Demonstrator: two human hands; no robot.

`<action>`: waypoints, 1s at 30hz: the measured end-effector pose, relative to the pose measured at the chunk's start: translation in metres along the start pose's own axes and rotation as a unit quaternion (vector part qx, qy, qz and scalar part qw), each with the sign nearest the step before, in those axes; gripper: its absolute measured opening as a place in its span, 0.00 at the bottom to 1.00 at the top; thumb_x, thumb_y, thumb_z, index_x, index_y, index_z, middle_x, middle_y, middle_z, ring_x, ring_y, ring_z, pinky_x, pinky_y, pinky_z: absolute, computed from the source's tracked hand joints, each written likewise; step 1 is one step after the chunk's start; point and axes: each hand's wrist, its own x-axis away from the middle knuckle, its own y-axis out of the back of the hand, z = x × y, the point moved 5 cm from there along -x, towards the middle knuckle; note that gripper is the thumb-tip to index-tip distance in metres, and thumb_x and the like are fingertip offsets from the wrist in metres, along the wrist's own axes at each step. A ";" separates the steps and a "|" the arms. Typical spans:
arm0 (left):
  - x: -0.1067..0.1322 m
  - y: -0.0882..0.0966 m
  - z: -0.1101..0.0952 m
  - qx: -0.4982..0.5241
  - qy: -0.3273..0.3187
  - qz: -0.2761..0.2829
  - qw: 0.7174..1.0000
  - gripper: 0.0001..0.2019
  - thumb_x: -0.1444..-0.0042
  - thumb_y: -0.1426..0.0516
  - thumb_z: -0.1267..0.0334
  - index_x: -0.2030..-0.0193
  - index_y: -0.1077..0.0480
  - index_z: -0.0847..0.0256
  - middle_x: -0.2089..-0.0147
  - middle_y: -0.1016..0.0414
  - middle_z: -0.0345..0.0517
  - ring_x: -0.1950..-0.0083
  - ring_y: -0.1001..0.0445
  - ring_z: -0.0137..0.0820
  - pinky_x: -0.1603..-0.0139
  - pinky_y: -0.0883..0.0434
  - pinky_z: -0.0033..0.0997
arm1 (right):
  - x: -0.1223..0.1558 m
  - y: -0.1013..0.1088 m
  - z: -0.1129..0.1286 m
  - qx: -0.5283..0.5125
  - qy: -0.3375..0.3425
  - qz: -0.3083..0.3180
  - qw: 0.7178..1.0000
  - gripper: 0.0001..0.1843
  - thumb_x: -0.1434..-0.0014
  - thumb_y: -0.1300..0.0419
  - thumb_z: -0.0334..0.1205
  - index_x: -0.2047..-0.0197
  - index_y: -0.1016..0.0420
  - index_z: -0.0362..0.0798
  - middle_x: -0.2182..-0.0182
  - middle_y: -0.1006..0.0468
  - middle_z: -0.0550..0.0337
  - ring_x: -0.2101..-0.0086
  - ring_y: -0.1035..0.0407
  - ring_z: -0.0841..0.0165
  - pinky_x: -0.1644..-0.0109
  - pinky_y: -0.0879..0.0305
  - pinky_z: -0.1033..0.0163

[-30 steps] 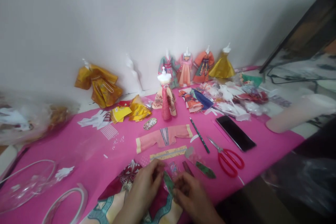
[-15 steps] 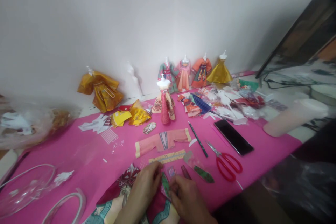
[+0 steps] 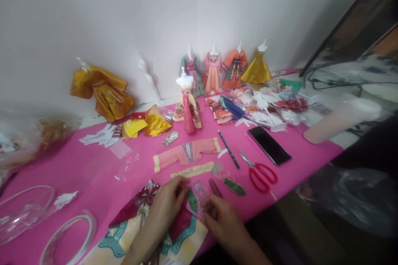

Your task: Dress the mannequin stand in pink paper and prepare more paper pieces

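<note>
Between my hands, close to the table's front edge, is a small green leaf-patterned piece (image 3: 192, 201) on what looks like a pinkish backing. My left hand (image 3: 164, 203) is closed at its upper left edge, fingertips partly hidden. On the other side my right hand (image 3: 222, 217) pinches the lower right edge of the piece. Just above lie a pale patterned patch (image 3: 199, 188), a dark red strip (image 3: 215, 187) and a second green piece (image 3: 234, 186). Under my wrists spreads a printed cloth (image 3: 120, 232) in dark red, cream and teal.
A pink doll jacket (image 3: 186, 154) and a yellow trim strip (image 3: 192, 170) lie ahead. Red-handled scissors (image 3: 263, 177), a pencil (image 3: 228, 149) and a phone (image 3: 270, 145) are to the right. A dressed doll form (image 3: 188, 109) stands behind; a tape roll (image 3: 70, 236) is at left.
The view has tilted and shifted, so the table items sit higher and further left. My right hand has drawn slightly away from the left, uncovering more of the green piece and the patch.
</note>
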 end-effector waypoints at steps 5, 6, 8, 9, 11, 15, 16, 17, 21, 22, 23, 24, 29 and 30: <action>-0.003 0.000 0.006 -0.037 -0.006 -0.012 0.999 0.07 0.41 0.48 0.67 0.67 0.29 0.57 0.67 0.21 0.45 0.64 0.23 0.39 0.62 0.32 0.37 | -0.001 0.047 -0.010 0.098 0.010 -0.062 0.993 0.06 0.43 0.41 0.37 0.63 0.23 0.49 0.69 0.20 0.57 0.69 0.27 0.63 0.65 0.33 0.61; -0.003 0.001 0.008 -0.042 -0.006 -0.014 0.999 0.07 0.41 0.47 0.67 0.67 0.29 0.58 0.67 0.21 0.45 0.64 0.23 0.39 0.62 0.32 0.36 | -0.001 0.061 -0.013 0.129 0.008 -0.090 0.987 0.08 0.42 0.41 0.40 0.62 0.22 0.49 0.68 0.20 0.55 0.68 0.26 0.62 0.64 0.32 0.59; -0.003 0.002 0.010 -0.048 -0.010 -0.016 0.999 0.06 0.42 0.47 0.68 0.67 0.29 0.58 0.67 0.21 0.46 0.64 0.23 0.39 0.62 0.32 0.36 | -0.001 0.088 -0.019 0.199 -0.006 -0.126 0.972 0.10 0.42 0.41 0.42 0.60 0.22 0.50 0.68 0.19 0.55 0.69 0.26 0.60 0.64 0.32 0.57; -0.003 0.003 0.009 -0.049 -0.014 -0.017 0.999 0.06 0.42 0.46 0.68 0.66 0.28 0.58 0.66 0.21 0.46 0.63 0.23 0.39 0.61 0.31 0.36 | -0.001 0.099 -0.021 0.237 -0.013 -0.141 0.961 0.10 0.42 0.42 0.44 0.61 0.22 0.50 0.67 0.19 0.54 0.69 0.26 0.60 0.64 0.33 0.56; -0.003 0.003 0.008 -0.053 -0.024 -0.018 0.998 0.07 0.42 0.46 0.69 0.65 0.26 0.59 0.64 0.20 0.47 0.61 0.23 0.39 0.58 0.31 0.36 | -0.002 0.115 -0.023 0.301 -0.023 -0.156 0.940 0.10 0.41 0.43 0.44 0.63 0.22 0.50 0.67 0.19 0.53 0.68 0.26 0.58 0.64 0.33 0.54; -0.002 0.004 0.005 -0.068 -0.043 -0.023 0.996 0.10 0.38 0.48 0.67 0.63 0.24 0.59 0.61 0.21 0.48 0.58 0.23 0.38 0.55 0.30 0.36 | -0.003 0.123 -0.026 0.373 -0.051 -0.158 0.913 0.10 0.41 0.44 0.44 0.66 0.24 0.49 0.67 0.19 0.52 0.66 0.24 0.56 0.63 0.35 0.54; -0.001 0.005 0.005 -0.073 -0.045 -0.027 0.996 0.11 0.37 0.48 0.66 0.62 0.24 0.59 0.60 0.21 0.48 0.58 0.23 0.38 0.54 0.29 0.37 | -0.004 0.122 -0.027 0.383 -0.057 -0.150 0.910 0.10 0.41 0.43 0.45 0.67 0.25 0.49 0.68 0.19 0.52 0.67 0.24 0.56 0.64 0.35 0.55; 0.000 0.006 0.005 -0.079 -0.046 -0.032 0.995 0.11 0.36 0.49 0.66 0.61 0.24 0.60 0.60 0.22 0.49 0.58 0.23 0.38 0.54 0.29 0.38 | -0.005 0.121 -0.028 0.392 -0.060 -0.141 0.907 0.10 0.41 0.43 0.45 0.67 0.26 0.49 0.69 0.19 0.53 0.67 0.24 0.56 0.65 0.36 0.56; 0.008 0.005 0.001 -0.101 -0.053 -0.050 0.992 0.12 0.35 0.49 0.66 0.61 0.24 0.61 0.59 0.23 0.52 0.57 0.24 0.41 0.54 0.28 0.42 | -0.011 0.114 -0.031 0.427 -0.078 -0.105 0.895 0.08 0.42 0.41 0.42 0.71 0.29 0.49 0.73 0.21 0.55 0.70 0.26 0.57 0.68 0.41 0.58; 0.011 0.003 -0.002 -0.103 -0.061 -0.049 0.992 0.12 0.36 0.49 0.67 0.61 0.24 0.61 0.59 0.23 0.52 0.57 0.24 0.42 0.54 0.28 0.43 | -0.012 0.112 -0.031 0.431 -0.084 -0.097 0.893 0.08 0.42 0.41 0.41 0.72 0.30 0.50 0.74 0.21 0.56 0.71 0.26 0.57 0.69 0.42 0.58; 0.014 -0.001 -0.005 -0.103 -0.072 -0.044 0.991 0.12 0.36 0.49 0.68 0.62 0.24 0.61 0.60 0.24 0.52 0.57 0.25 0.42 0.55 0.28 0.43 | -0.012 0.111 -0.031 0.433 -0.088 -0.092 0.892 0.08 0.42 0.42 0.39 0.73 0.30 0.50 0.75 0.22 0.56 0.72 0.26 0.58 0.69 0.43 0.59; 0.018 -0.005 -0.009 -0.102 -0.084 -0.038 0.990 0.12 0.36 0.49 0.68 0.62 0.23 0.61 0.61 0.24 0.52 0.57 0.25 0.42 0.56 0.27 0.43 | -0.012 0.110 -0.031 0.434 -0.089 -0.088 0.892 0.09 0.41 0.42 0.39 0.73 0.31 0.50 0.75 0.22 0.57 0.72 0.27 0.58 0.69 0.43 0.59; 0.035 -0.029 -0.030 -0.078 -0.155 -0.012 0.985 0.11 0.36 0.49 0.70 0.61 0.24 0.61 0.61 0.24 0.51 0.58 0.26 0.41 0.57 0.27 0.43 | -0.011 0.107 -0.023 0.430 -0.084 -0.087 0.895 0.10 0.41 0.43 0.38 0.74 0.33 0.50 0.75 0.22 0.58 0.72 0.27 0.61 0.69 0.44 0.60; 0.038 -0.034 -0.034 -0.072 -0.171 -0.008 0.983 0.11 0.37 0.49 0.70 0.61 0.24 0.61 0.61 0.23 0.51 0.59 0.26 0.41 0.57 0.27 0.43 | -0.011 0.108 -0.022 0.427 -0.086 -0.092 0.896 0.09 0.40 0.43 0.39 0.73 0.32 0.50 0.74 0.22 0.58 0.72 0.27 0.61 0.69 0.43 0.60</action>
